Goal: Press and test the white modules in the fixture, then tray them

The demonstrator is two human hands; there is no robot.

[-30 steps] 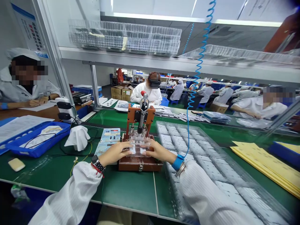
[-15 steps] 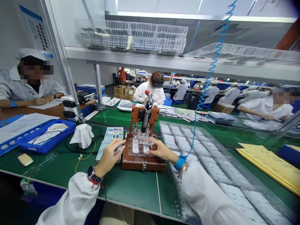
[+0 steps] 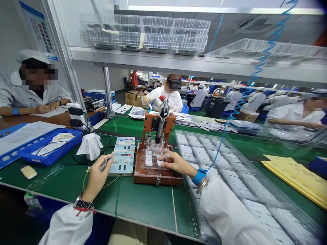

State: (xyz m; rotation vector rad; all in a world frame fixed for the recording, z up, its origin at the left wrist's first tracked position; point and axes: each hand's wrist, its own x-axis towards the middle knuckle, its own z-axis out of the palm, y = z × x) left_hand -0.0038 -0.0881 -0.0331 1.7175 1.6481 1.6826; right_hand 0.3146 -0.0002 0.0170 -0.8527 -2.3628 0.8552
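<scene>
Your left hand (image 3: 97, 175) is at the near left edge of the lower meter box (image 3: 122, 158), its thumb and fingers closed around a small metallic object (image 3: 105, 164) (too small and half-hidden to name). Your right hand (image 3: 176, 163) reaches in from the right to the clear fixture plate (image 3: 143, 166), thumb and fingers a little apart at the plate's right end; whether they pinch it or merely rest there, you cannot tell from this view. White pieces (image 3: 149, 160) lie in the fixture, in front of the upright orange frame (image 3: 148, 124) of the press, whose lever ends in a red tip (image 3: 161, 98). All of this sits on a reddish-brown base (image 3: 145, 178) in the middle of the green bench (image 3: 143, 207). Just left of the base are the lower box and, beyond it, an upper meter box (image 3: 124, 143), both with red digits lit. On the right, a long clear tray (image 3: 213, 136) carries rows of white parts (image 3: 222, 175), and yellow sheets (image 3: 296, 177) lie farther right. From your blue wristband (image 3: 199, 177) a coiled blue cord (image 3: 245, 93) rises. At the left are a blue tray (image 3: 46, 160) with white cloth in it and a pale block (image 3: 29, 172) near it. On the far side, a person in white (image 3: 163, 97) sits facing you.
</scene>
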